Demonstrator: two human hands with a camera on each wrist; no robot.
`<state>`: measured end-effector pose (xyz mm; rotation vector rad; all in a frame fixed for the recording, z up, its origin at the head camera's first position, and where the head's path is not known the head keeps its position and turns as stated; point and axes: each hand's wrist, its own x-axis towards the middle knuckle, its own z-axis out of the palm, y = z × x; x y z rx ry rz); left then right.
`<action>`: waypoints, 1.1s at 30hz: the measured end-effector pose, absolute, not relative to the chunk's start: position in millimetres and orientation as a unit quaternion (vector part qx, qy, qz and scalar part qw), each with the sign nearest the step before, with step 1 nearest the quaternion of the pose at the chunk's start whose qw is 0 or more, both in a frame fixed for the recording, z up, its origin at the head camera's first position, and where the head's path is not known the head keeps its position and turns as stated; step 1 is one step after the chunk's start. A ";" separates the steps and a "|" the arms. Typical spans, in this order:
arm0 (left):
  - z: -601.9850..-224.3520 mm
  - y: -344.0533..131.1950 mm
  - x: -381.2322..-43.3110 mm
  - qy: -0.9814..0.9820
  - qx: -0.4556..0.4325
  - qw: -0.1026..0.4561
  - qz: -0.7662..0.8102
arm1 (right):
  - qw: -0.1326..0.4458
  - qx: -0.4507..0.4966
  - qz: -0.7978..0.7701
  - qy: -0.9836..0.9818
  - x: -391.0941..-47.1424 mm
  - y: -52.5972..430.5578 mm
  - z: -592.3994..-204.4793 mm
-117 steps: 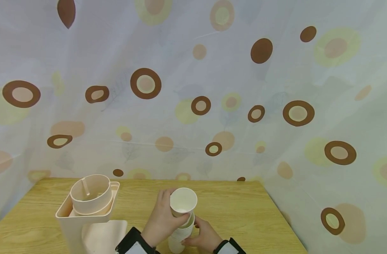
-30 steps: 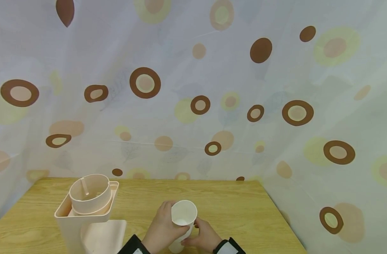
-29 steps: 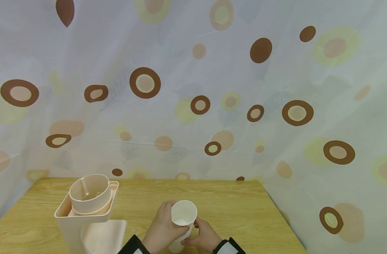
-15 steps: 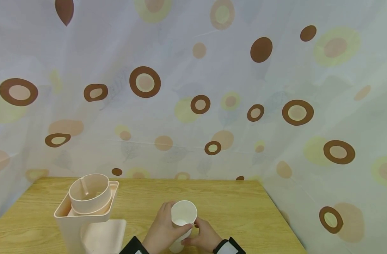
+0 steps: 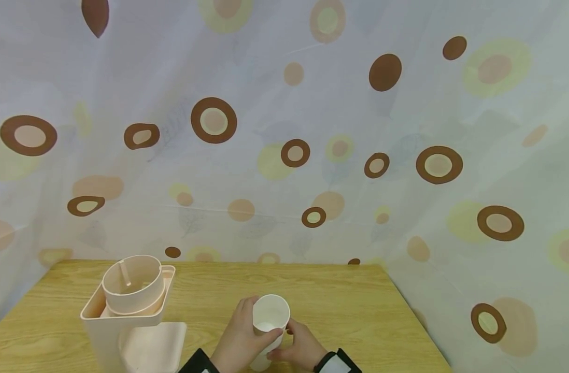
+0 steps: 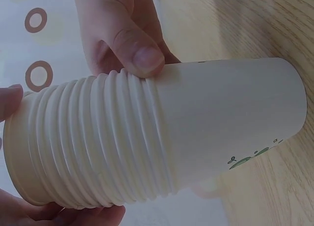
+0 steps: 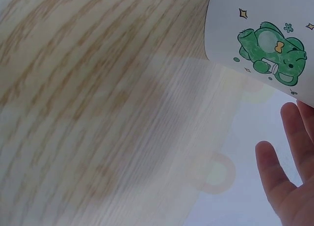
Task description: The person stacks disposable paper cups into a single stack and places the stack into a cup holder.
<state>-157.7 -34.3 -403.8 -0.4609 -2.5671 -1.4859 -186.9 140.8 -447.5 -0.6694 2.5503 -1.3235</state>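
A stack of nested white paper cups (image 5: 271, 311) stands near the table's front, leaning a little. My left hand (image 5: 242, 334) holds its upper end, fingers round the far side and thumb across the front. Lower down on the right, my right hand (image 5: 300, 346) grips the stack. In the left wrist view the stacked rims (image 6: 103, 142) sit tightly together, with the right thumb (image 6: 147, 59) pressed at the lowest rims. A green bear print (image 7: 274, 51) shows on the bottom cup in the right wrist view, with right-hand fingers (image 7: 274, 172) beside it.
A cream plastic holder (image 5: 121, 329) with a rectangular rim stands left on the wooden table (image 5: 336, 300), with a round cream container (image 5: 135, 303) in its top. A flat cream base (image 5: 158, 342) extends at its right. A patterned curtain (image 5: 284, 103) hangs behind the table.
About four seconds ago the left hand held a cup raised above the stack; it has come down and now sits nested in it. Over the last second hardly anything has moved.
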 end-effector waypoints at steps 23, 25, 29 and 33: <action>-407.3 -35.5 -157.0 -0.851 -0.138 0.032 -0.506 | 0.097 -0.223 -0.447 0.861 -187.3 140.6 -448.7; -407.6 -36.0 -157.1 -0.845 -0.133 0.016 -0.517 | 0.093 -0.225 -0.444 0.862 -187.7 140.6 -448.9; -408.3 -36.6 -157.5 -0.839 -0.124 -0.004 -0.529 | 0.086 -0.228 -0.438 0.865 -188.8 140.5 -449.1; -409.0 -36.6 -157.5 -0.842 -0.122 -0.009 -0.526 | 0.089 -0.224 -0.441 0.865 -188.0 140.6 -448.6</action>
